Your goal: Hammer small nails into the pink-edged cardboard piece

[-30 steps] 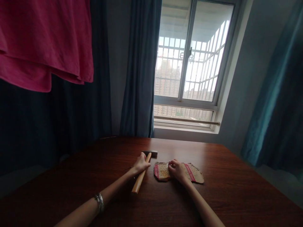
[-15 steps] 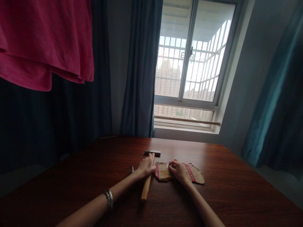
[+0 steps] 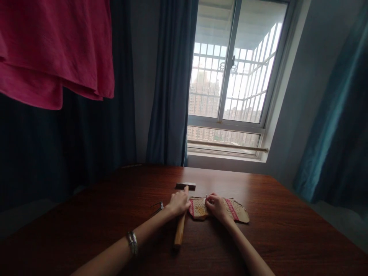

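Observation:
My left hand (image 3: 178, 202) is wrapped round the wooden handle of a hammer (image 3: 178, 234), close below its dark metal head (image 3: 185, 186). The hammer lies on the table, its handle end toward me. Just to the right, my right hand (image 3: 216, 205) pinches a thin nail (image 3: 206, 197) upright at a flat, insole-shaped patterned piece (image 3: 198, 210). That piece is beige with pink bands and many small dots or holes. Part of it is hidden beneath my right hand. A few thin metal pieces, like nails (image 3: 161, 206), lie left of my left hand.
The dark wooden table (image 3: 115, 222) reaches back to a barred window (image 3: 227, 96). Blue curtains (image 3: 169, 88) hang on both sides, and a pink cloth (image 3: 57, 57) hangs at upper left.
My left fingers, stretched along the hammer handle before, have closed further round it. The handle end has shifted slightly right and toward me. My right hand stays at the nail.

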`<action>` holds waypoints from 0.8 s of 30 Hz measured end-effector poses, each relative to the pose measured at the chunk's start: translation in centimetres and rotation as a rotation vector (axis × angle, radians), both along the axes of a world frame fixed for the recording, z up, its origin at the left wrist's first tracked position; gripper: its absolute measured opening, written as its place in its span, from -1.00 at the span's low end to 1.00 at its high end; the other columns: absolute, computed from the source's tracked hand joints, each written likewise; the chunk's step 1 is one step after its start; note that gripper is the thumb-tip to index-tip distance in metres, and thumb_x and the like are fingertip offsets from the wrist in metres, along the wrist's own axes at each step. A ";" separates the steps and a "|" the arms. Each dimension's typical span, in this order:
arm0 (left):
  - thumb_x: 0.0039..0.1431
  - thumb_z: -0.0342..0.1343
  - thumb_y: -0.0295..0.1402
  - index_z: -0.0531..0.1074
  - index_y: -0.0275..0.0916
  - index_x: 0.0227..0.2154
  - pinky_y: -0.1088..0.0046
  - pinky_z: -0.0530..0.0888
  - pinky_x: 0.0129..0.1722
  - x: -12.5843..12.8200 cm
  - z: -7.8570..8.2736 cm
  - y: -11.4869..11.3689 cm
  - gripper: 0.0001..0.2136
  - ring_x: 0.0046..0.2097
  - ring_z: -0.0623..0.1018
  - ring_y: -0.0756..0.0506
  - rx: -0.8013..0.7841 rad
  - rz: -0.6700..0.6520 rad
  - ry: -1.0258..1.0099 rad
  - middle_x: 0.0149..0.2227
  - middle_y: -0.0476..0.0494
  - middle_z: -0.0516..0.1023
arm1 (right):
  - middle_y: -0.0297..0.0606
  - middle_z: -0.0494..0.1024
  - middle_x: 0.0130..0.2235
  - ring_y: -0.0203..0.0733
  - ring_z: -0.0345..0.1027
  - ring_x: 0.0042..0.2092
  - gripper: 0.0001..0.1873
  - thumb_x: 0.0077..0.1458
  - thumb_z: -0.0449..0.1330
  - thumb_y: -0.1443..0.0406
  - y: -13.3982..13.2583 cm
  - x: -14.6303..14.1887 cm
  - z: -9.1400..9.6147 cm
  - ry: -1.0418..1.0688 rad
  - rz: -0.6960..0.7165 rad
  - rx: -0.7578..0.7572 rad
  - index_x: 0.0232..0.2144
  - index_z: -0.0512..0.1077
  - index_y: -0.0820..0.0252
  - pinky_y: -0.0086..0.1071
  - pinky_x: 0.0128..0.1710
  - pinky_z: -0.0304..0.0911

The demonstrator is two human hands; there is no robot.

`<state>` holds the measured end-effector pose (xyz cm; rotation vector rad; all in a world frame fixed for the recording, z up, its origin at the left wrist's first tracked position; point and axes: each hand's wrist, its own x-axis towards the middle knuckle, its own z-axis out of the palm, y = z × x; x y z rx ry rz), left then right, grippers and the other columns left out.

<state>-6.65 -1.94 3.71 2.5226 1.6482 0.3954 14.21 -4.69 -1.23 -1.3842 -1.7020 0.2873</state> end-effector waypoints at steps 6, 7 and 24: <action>-0.01 0.05 -0.26 0.43 -0.30 -0.22 0.44 0.35 -0.26 2.9 -1.2 0.3 -0.69 -0.25 0.49 -0.10 -0.072 -0.217 -0.391 -0.30 -0.20 0.52 | -0.27 0.48 -0.37 -0.24 0.36 -0.31 -0.84 -0.06 0.10 0.35 -0.3 -0.1 0.5 -0.012 0.021 0.014 -0.52 0.50 0.12 -0.45 -0.26 0.23; -0.02 0.06 -0.24 0.44 -0.31 -0.20 0.45 0.36 -0.26 3.6 -1.6 0.6 -0.67 -0.28 0.49 -0.09 -0.106 -0.233 -0.459 -0.34 -0.17 0.53 | -0.27 0.48 -0.38 -0.25 0.36 -0.32 -0.83 -0.06 0.10 0.36 -0.4 -0.1 0.5 -0.014 0.021 0.016 -0.51 0.50 0.12 -0.45 -0.27 0.23; -0.13 0.12 -0.30 0.57 -0.37 -0.40 0.51 0.29 -0.45 5.9 -1.7 4.3 -0.73 -0.41 0.46 -0.06 -0.234 -0.373 -0.472 -0.48 -0.15 0.56 | -0.14 0.52 -0.32 -0.18 0.40 -0.30 -0.82 -0.02 0.09 0.34 -2.8 -0.5 4.0 -0.293 -0.182 -0.087 -0.44 0.51 0.20 -0.43 -0.29 0.18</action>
